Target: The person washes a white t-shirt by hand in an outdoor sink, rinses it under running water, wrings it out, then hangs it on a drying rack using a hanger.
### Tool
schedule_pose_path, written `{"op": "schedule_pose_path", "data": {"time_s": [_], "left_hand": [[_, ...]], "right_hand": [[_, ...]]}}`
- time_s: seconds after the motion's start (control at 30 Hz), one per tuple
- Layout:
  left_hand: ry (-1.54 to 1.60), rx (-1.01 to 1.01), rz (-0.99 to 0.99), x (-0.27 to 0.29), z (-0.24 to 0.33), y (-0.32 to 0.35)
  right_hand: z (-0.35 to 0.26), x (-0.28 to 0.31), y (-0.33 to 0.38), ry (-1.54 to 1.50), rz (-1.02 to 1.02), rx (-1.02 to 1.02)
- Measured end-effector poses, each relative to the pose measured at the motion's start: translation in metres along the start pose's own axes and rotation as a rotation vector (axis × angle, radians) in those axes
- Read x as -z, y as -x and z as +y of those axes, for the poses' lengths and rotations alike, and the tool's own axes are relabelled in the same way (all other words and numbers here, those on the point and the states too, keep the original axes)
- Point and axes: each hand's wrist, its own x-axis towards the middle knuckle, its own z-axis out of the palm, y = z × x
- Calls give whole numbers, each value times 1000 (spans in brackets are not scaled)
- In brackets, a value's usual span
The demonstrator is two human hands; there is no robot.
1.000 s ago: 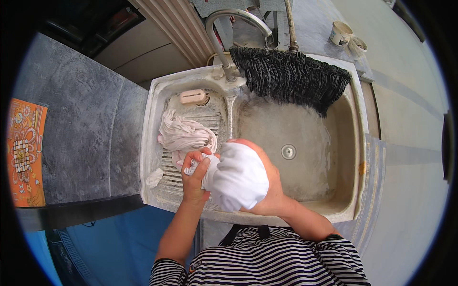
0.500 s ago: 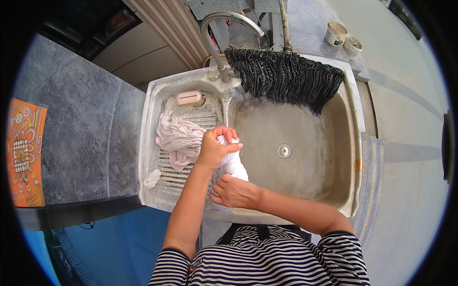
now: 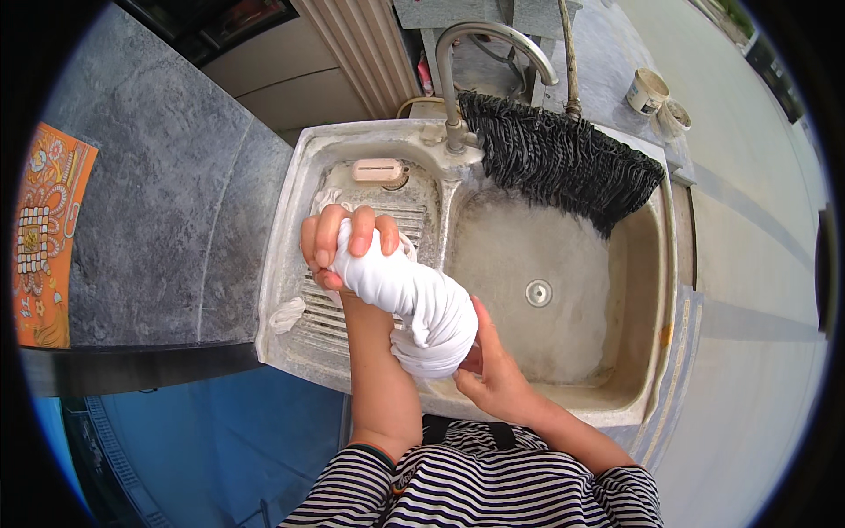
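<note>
A twisted roll of wet-looking white cloth [image 3: 409, 304] is held up over the ribbed drainboard side of the sink. My left hand [image 3: 348, 238] grips its upper end, with the fingers curled over it. At the lower, bulkier end, my right hand [image 3: 500, 374] cups the roll from the right, its fingertips partly hidden behind the fabric. Behind my left hand, a pale pinkish cloth [image 3: 327, 199] lies on the drainboard, mostly covered. A small crumpled white cloth [image 3: 287, 314] rests by the drainboard's left rim.
Cloudy water stands in the right basin [image 3: 528, 238]. A black mop head [image 3: 563, 163] hangs over its back edge beside the curved faucet [image 3: 453, 88]. A pink soap box [image 3: 378, 170] sits at the back left. Two small tubs [image 3: 647, 91] stand beyond, right.
The white roll has been lifted and turned, and now shows much more of its length. My left hand moved left over the pinkish cloth; my right hand shifted right and opened its grip wider.
</note>
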Motion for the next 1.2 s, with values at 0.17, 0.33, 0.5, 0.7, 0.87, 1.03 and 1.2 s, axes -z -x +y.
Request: {"op": "schedule_pose_path", "data": {"time_s": [0.17,0.33,0.5,0.7,0.87,1.03,1.2], "left_hand": [[-216,271,-593,-37,5,-64],[-197,486,-691,-74,-37,-62],[-682,673,-714,-103,-58,-53],[-992,321,-515,-106,-67,-17],[-1328,25,69,-106,-68,16],[-1342,-44,290,-98,-80,25],[-1096,100,791,-97,-81,16]], "right_hand": [[47,12,-2,-794,-396,-528],[55,-17,-22,-1294,-363,-587],[39,7,-24,-1432,-206,-471],[26,39,-55,-1479,-220,-55],[5,54,-57,-1278,97,-56],[-25,75,-55,-939,243,115],[-43,81,-45,-471,328,279]]}}
